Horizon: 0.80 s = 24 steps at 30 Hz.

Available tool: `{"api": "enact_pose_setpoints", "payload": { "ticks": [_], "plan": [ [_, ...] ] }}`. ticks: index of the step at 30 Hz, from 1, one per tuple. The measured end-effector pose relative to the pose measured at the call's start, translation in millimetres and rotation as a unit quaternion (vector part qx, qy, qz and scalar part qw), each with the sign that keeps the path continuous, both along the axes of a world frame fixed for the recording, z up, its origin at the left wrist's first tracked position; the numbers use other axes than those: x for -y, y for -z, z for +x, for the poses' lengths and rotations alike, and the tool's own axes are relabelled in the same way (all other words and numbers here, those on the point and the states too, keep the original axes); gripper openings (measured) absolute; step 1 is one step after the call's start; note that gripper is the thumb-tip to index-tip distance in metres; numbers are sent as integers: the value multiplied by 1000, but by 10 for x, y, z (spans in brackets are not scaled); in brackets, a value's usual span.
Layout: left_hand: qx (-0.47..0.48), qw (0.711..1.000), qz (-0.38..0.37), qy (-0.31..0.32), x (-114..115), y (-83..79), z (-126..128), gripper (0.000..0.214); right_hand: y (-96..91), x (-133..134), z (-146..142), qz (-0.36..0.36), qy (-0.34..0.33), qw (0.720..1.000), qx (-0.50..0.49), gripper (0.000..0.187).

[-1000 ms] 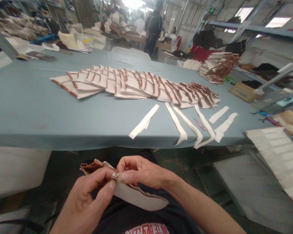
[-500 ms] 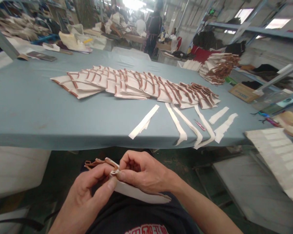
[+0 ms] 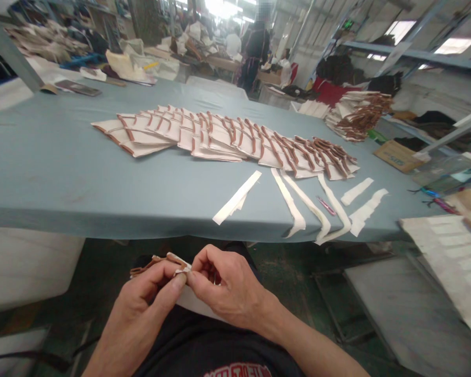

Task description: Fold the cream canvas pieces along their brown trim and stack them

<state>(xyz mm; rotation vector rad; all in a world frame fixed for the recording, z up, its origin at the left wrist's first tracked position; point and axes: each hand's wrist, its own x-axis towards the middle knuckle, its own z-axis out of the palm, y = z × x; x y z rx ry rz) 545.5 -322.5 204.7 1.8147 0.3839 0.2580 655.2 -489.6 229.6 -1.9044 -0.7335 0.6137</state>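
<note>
Before a blue-grey, cloth-covered desk (image 3: pixel 63 173), the fingers (image 3: pixel 163 273) of the left hand (image 3: pixel 141 309) and right hand (image 3: pixel 237 290) pinch a cream fabric piece with brown edging (image 3: pixel 196 302); beyond, flat off-white strips (image 3: pixel 237 198) lie near the desk's edge, then an overlapping row of brown-trimmed cream pieces (image 3: pixel 220 133).

A person in dark clothing (image 3: pixel 255 50) stood beyond the far edge of a blue-covered table (image 3: pixel 43 167), lights (image 3: pixel 223 8) glaring overhead. A second person, in white (image 3: pixel 233 45), appeared blurred in the background. A phone (image 3: pixel 80 88) lay at the table's far left, near a metal post (image 3: pixel 13 50). At right, a carton (image 3: pixel 398 155) sat near the table's edge, while red cloth (image 3: pixel 329 90) and dark cloth (image 3: pixel 335 70) were heaped farther back, near blue shelving (image 3: pixel 416 54). Bright windows (image 3: pixel 404 31) broke the wall above. A white container (image 3: pixel 27 267) stood below the table at left; a grey panel (image 3: pixel 412 303) slanted across the lower right.
</note>
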Motion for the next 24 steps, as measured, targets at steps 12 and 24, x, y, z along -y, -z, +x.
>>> {"api": "enact_pose_setpoints", "payload": {
  "ticks": [12,24],
  "plan": [
    [-12,999,-45,-20,-32,0,10,41,230,-150,-359,-36,54,987,147,13],
    [-12,986,-156,-56,100,237,-101,55,218,-9,-289,156,7,943,-293,23]
  ]
}}
